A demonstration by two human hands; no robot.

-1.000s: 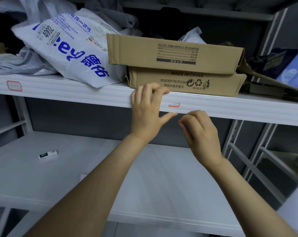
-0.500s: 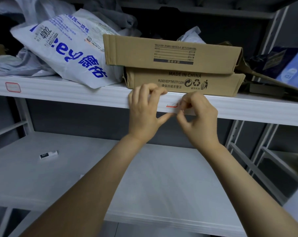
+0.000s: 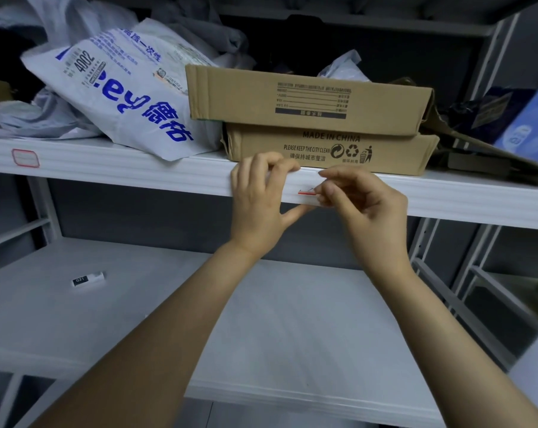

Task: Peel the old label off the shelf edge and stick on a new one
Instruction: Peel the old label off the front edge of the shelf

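Note:
A small white label with a red border [image 3: 306,191] sits on the white front edge of the upper shelf [image 3: 137,174], only a strip of it showing. My left hand [image 3: 258,199] grips the shelf edge just left of it, fingers curled over the top and thumb underneath. My right hand [image 3: 363,205] is at the label's right end, thumb and forefinger pinched on it. Whether that end has lifted off the edge I cannot tell. Another red-bordered label [image 3: 25,157] is stuck on the same edge far to the left.
Two stacked cardboard boxes [image 3: 317,118] and a white courier bag with blue print [image 3: 119,97] lie on the upper shelf right behind the hands. On the lower shelf [image 3: 292,319] lies a small white-and-black object [image 3: 87,278]. Grey uprights stand at right.
My right hand rose from below the shelf edge up to the label and pinched its right end. The left hand stayed gripping the edge.

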